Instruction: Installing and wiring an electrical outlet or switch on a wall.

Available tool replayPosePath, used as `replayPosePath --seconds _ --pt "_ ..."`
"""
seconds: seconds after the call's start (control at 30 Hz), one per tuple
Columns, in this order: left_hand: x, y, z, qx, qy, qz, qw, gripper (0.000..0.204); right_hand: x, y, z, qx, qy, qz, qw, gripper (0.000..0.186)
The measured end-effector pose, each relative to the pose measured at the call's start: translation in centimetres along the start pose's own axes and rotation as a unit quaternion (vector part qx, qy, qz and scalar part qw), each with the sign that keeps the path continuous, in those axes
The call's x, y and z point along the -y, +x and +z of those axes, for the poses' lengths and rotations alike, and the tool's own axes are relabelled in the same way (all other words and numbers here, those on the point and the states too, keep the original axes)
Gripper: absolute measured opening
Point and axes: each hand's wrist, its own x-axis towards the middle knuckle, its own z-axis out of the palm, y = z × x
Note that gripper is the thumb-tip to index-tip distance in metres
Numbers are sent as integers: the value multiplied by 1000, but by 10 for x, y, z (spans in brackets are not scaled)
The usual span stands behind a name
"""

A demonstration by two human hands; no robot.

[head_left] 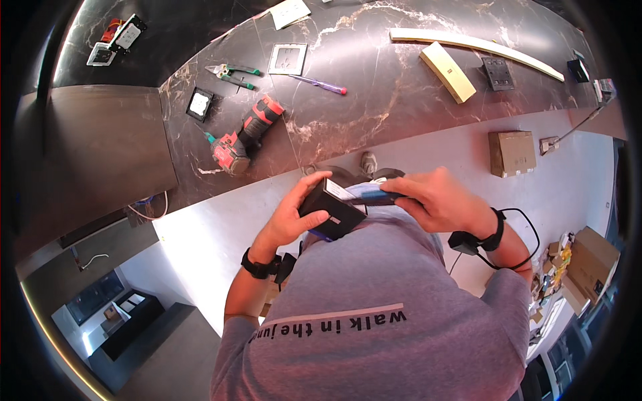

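My left hand [297, 214] grips a small black box [338, 217] with a white label on one face, held in front of my waist. My right hand [438, 200] pinches a dark, flat piece with a blue face [370, 195] at the box's right end, overlapping or partly inside it; which, I cannot tell. Something pale shows behind that piece, too hidden to name. A purple item shows under the box, partly hidden.
On the dark marble counter [341, 120] lie a red-black drill [247, 137], green-handled pliers [241, 75], a screwdriver [321, 85], switch plates [287, 59], a gold box [447, 70] and a long strip [468, 43]. Cardboard boxes [511, 152] stand on the floor beyond the counter's edge.
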Motion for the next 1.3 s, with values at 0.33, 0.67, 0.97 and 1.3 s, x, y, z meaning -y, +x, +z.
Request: replayPosePath --seconds 0.33,0.67,0.97,1.3 --pt "4 5 -14 -49 -16 94 994 76 -54 14 -45 -163 163 145 962 23" --pt "13 8 -23 -74 -100 139 982 79 -170 112 20 -361 -139 89 918 31" --pt "2 21 -27 -134 -4 171 976 66 -23 80 35 -35 302 34 952 69" --pt "-9 37 23 -201 539 193 795 118 -28 87 98 -130 313 89 937 55"
